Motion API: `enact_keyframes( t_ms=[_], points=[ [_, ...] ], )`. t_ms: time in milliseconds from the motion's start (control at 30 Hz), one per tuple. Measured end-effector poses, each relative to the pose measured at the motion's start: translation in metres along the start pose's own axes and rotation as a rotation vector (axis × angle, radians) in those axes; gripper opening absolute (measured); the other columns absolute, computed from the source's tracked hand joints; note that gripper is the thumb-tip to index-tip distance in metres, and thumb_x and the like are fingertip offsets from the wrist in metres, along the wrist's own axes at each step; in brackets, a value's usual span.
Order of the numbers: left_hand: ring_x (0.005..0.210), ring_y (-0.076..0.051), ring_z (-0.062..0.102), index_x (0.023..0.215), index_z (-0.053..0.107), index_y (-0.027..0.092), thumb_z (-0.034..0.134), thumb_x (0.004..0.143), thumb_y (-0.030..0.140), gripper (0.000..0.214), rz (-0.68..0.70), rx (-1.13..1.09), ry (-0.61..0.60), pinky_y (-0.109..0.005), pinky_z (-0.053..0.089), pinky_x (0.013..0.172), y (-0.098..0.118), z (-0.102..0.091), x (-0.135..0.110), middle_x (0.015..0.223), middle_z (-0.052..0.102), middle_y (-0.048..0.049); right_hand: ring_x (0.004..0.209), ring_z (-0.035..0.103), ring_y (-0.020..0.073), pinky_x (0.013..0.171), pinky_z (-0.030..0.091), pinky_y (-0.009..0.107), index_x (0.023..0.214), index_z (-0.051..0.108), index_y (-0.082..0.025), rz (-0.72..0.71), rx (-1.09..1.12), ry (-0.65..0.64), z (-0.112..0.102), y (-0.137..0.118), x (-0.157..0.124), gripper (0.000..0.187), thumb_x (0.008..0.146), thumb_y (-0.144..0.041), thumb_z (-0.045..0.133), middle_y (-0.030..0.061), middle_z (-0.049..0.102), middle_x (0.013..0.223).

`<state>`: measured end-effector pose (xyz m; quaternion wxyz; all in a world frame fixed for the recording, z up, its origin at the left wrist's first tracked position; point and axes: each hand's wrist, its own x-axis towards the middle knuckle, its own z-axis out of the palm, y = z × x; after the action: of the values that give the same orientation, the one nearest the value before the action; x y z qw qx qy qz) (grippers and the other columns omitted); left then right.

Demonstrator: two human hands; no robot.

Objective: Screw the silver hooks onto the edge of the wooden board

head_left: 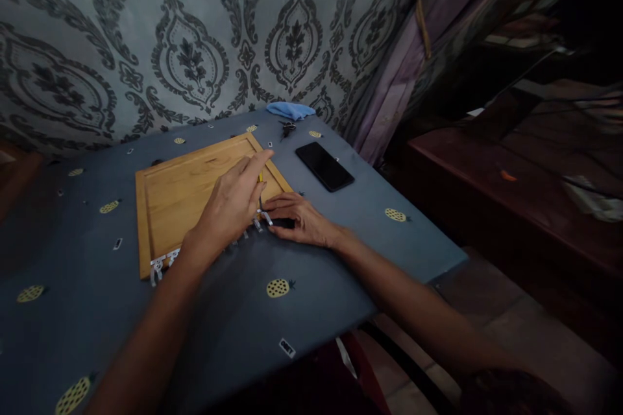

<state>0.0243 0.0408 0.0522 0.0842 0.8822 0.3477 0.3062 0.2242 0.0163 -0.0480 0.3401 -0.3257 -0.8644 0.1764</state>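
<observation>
A wooden board (pixel 180 194) lies flat on a table with a grey-blue patterned cloth (pixel 311 272). Several small white metal hooks (pixel 158 266) line the board's near edge. My left hand (pixel 233 204) hovers over the board's near right corner, fingers curled round a thin tool with a yellow handle (pixel 261 177). My right hand (pixel 299 217) rests on the cloth at that corner, fingers pinched on a small white hook (pixel 265 216) and a dark part beside it.
A black phone (pixel 324 166) lies face up to the right of the board. A blue cloth (pixel 291 110) and a dark bunch of keys (pixel 287 128) sit near the wall. The table's right edge drops off beside dark wooden furniture (pixel 487 181).
</observation>
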Motion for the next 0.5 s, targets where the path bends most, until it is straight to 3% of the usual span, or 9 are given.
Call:
enact_keyframes(
  t_ms=[133, 333, 500],
  points=[
    [0.135, -0.024, 0.062, 0.145, 0.054, 0.021, 0.049, 0.094, 0.005, 0.054, 0.021, -0.06, -0.037, -0.043, 0.052, 0.113, -0.0014, -0.0039, 0.0001, 0.145, 0.066, -0.0097, 0.121, 0.07, 0.026, 0.108, 0.053, 0.049, 0.118, 0.078, -0.023, 0.001, -0.002, -0.003, 0.0007, 0.0006, -0.0006, 0.024, 0.096, -0.027, 0.07, 0.0102, 0.078, 0.125],
    [0.115, -0.025, 0.072, 0.14, 0.057, 0.018, 0.052, 0.099, 0.011, 0.042, 0.015, -0.066, -0.044, -0.041, 0.059, 0.098, 0.0025, -0.0031, -0.0001, 0.125, 0.075, -0.0098, 0.121, 0.07, 0.0263, 0.109, 0.052, 0.049, 0.115, 0.079, -0.021, 0.011, -0.005, -0.005, 0.0007, 0.0, -0.0007, 0.022, 0.096, -0.028, 0.07, 0.0114, 0.078, 0.125],
    [0.113, -0.026, 0.073, 0.136, 0.059, 0.018, 0.062, 0.097, 0.014, 0.039, -0.014, -0.007, -0.012, -0.042, 0.059, 0.098, 0.0029, 0.0012, -0.0004, 0.129, 0.074, -0.0114, 0.124, 0.069, 0.0261, 0.109, 0.052, 0.049, 0.119, 0.078, -0.022, 0.011, -0.008, -0.011, -0.0003, -0.0003, -0.0007, 0.025, 0.096, -0.028, 0.07, 0.01, 0.077, 0.128]
  ],
)
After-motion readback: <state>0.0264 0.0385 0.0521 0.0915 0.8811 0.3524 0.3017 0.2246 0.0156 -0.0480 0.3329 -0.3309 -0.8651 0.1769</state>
